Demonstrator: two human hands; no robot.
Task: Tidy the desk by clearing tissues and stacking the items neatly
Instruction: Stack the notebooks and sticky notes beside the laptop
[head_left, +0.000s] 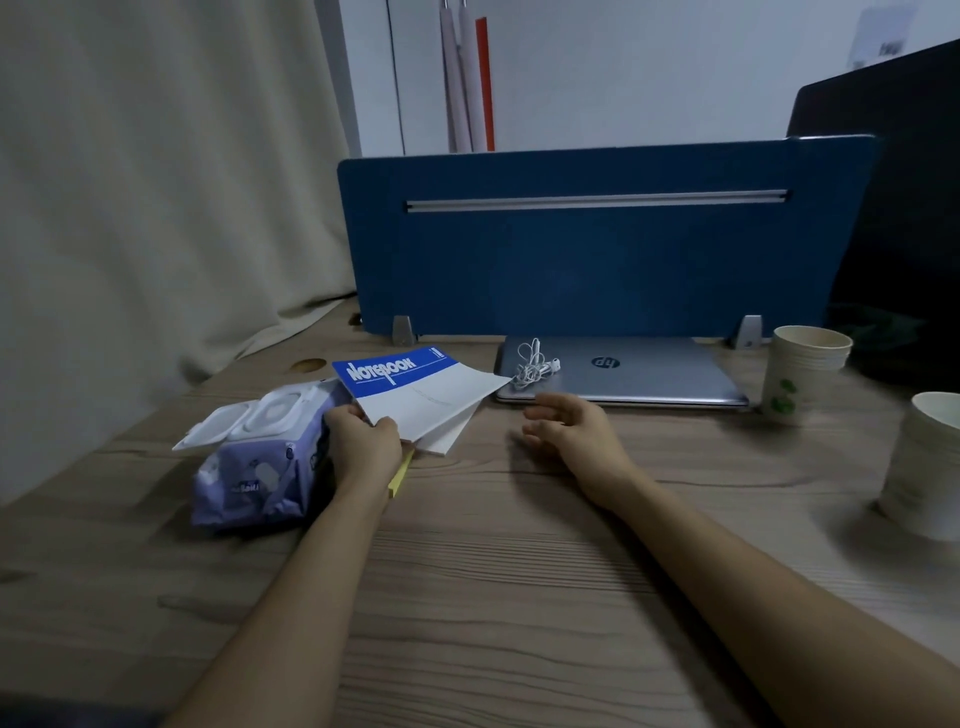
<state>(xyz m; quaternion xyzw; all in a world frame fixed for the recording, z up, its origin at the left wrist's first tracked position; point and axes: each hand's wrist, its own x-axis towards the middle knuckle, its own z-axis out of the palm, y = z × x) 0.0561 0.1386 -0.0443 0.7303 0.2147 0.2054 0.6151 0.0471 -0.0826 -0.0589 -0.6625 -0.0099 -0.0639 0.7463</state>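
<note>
On the wooden desk (519, 597), the left hand (363, 441) pinches the near edge of the blue-and-white notebook (415, 389), just beside the purple wipes pack (254, 467); the right hand (566, 428) hovers with fingers loosely spread, empty, near the closed laptop (623, 374)

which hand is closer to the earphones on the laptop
Right. The right hand hovers open just in front of the earphones, not touching. The left hand is farther off to the left, gripping the notebook.
</note>
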